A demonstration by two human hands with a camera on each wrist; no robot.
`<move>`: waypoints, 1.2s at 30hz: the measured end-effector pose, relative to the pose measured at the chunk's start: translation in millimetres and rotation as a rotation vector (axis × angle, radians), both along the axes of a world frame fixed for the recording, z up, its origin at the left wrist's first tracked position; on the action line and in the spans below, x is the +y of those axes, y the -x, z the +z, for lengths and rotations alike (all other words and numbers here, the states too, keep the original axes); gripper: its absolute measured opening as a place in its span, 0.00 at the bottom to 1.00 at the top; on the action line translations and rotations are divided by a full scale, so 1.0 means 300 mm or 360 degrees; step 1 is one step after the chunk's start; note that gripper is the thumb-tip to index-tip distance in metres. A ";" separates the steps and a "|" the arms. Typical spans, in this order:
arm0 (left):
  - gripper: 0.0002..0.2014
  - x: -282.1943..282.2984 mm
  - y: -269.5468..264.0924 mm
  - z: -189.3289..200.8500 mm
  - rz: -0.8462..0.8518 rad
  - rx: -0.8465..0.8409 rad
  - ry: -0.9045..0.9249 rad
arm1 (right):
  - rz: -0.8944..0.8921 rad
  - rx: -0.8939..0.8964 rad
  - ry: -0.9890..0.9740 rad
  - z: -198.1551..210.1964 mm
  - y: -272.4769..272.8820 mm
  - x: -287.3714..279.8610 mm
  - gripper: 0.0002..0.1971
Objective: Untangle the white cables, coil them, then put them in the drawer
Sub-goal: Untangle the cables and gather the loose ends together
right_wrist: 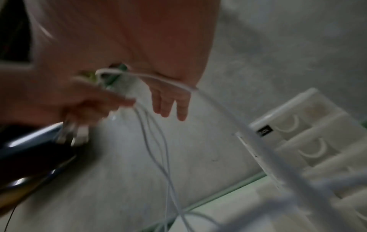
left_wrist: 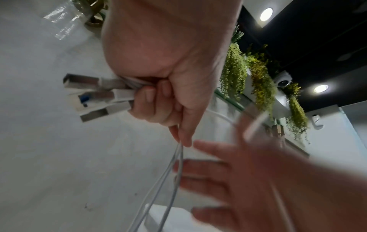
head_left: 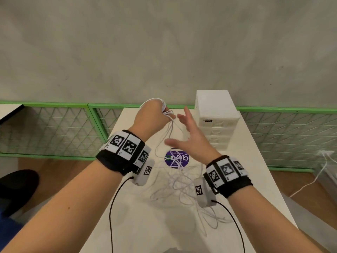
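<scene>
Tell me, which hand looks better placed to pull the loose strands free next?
Probably the right hand: open, empty, beside the thin white cables. The left hand already holds their metal-tipped plug ends.

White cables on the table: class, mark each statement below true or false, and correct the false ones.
1. The left hand grips a bunch of USB plugs. True.
2. The right hand grips a coiled cable. False: its fingers are spread and hold nothing.
3. The white cables lie neatly coiled on the table. False: they lie in a loose tangle, with strands rising to the left hand.
4. A white drawer unit stands on the table beyond the right hand. True.
5. One drawer is pulled out with cables inside. False: the drawers look closed.
</scene>
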State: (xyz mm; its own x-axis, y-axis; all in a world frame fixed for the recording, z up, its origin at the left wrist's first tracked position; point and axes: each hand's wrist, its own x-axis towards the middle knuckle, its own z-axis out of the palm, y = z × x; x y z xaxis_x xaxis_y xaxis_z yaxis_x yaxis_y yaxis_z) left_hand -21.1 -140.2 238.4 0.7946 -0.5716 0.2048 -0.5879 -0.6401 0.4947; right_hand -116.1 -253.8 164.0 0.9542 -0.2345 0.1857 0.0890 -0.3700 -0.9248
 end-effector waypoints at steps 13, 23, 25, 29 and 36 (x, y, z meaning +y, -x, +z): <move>0.22 0.062 0.085 -0.026 -0.0601 0.0636 -0.0423 | -0.0462 -0.0393 -0.0010 0.041 -0.137 -0.127 0.05; 0.26 0.011 0.102 0.101 -0.1155 0.1919 0.1375 | 0.0045 0.0321 0.0167 -0.211 -0.141 0.003 0.14; 0.23 -0.007 0.084 0.128 -0.1050 0.1823 0.1736 | 0.0161 0.0427 0.0223 -0.239 -0.107 0.040 0.17; 0.18 -0.032 -0.004 0.124 -0.0638 0.1245 0.2140 | 0.0344 0.0467 0.0451 -0.225 -0.039 0.072 0.18; 0.19 0.091 -0.181 -0.101 -0.0134 -0.0067 -0.0054 | 0.0021 -0.0007 0.0257 -0.138 -0.018 0.004 0.16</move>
